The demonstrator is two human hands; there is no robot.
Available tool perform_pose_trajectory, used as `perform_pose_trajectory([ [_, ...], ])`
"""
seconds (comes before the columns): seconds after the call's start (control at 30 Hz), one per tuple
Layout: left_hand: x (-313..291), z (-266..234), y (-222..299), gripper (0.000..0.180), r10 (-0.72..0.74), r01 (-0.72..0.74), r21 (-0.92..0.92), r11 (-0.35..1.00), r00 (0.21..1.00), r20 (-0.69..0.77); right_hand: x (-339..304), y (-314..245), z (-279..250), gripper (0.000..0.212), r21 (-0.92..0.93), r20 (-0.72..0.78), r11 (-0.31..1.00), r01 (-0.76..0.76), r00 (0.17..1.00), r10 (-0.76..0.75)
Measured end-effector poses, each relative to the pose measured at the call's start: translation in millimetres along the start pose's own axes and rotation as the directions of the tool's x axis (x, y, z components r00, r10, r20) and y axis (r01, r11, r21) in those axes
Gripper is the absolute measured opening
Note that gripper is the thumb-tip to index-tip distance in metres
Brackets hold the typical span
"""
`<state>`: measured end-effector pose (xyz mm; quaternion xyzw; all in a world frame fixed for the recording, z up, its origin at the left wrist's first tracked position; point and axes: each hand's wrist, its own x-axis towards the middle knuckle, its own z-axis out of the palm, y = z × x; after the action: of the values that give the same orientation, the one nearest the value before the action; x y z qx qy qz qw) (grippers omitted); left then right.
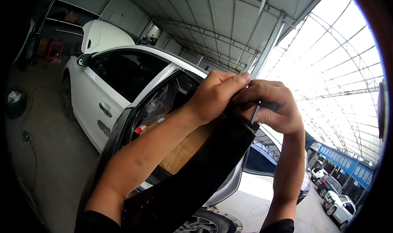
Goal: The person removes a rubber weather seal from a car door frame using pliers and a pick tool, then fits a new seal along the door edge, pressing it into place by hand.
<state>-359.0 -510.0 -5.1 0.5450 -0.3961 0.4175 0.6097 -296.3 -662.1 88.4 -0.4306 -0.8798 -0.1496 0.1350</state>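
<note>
Both my hands are raised close together at the upper end of a long black panel (192,179), which looks like part of a car door. My left hand (215,93) is closed, its thumb pressed against its curled fingers; what it grips is hidden. Curled around the panel's upper corner, my right hand (272,104) has its thumb against a thin metallic edge (255,115). Behind my left forearm, a dark window frame (116,130) surrounds clear plastic sheeting (157,104), a red-tipped item (140,129) and brown cardboard (184,151).
A white car (118,97) with its hood up stands beyond, a dark scraped patch (103,127) on its door. Its rear wheel (204,222) shows below. A tire (16,104) and a cable (32,151) lie on the floor at left. Parked cars (337,200) stand far right.
</note>
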Motion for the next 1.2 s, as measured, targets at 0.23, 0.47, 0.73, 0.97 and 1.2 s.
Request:
perform_pose_trajectory([
  [0.23, 2.8, 13.0, 0.9, 0.046, 0.128, -0.127, 0.018, 0.992, 0.969, -0.213, 10.0, 5.3, 11.4, 0.029, -0.078, -0.099, 0.995, 0.068, 0.992, -0.076],
  [0.47, 11.1, -10.2, -2.5, 0.033, 0.402, -0.342, 0.302, 0.890, 0.901, -0.163, 21.3, 5.6, 21.8, 0.025, -0.261, -0.168, 0.960, 0.099, 0.975, -0.146],
  [0.73, 20.1, -28.4, -28.2, 0.028, 0.751, -0.466, 0.727, 0.504, 0.653, -0.103, 47.1, 11.6, 24.6, 0.020, -0.333, -0.206, 0.927, 0.175, 0.945, -0.253],
  [0.97, 32.5, -9.5, 14.1, 0.031, -0.014, -0.177, -0.421, 0.890, 0.911, -0.413, 78.2, 18.9, 25.9, 0.020, -0.245, -0.276, 0.969, -0.046, 0.961, -0.024],
  [1.2, 16.1, -9.0, 28.7, 0.030, 0.074, -0.151, -0.124, 0.981, 0.874, -0.480, 65.4, 13.3, 24.6, 0.021, -0.331, -0.204, 0.942, 0.056, 0.970, -0.130],
])
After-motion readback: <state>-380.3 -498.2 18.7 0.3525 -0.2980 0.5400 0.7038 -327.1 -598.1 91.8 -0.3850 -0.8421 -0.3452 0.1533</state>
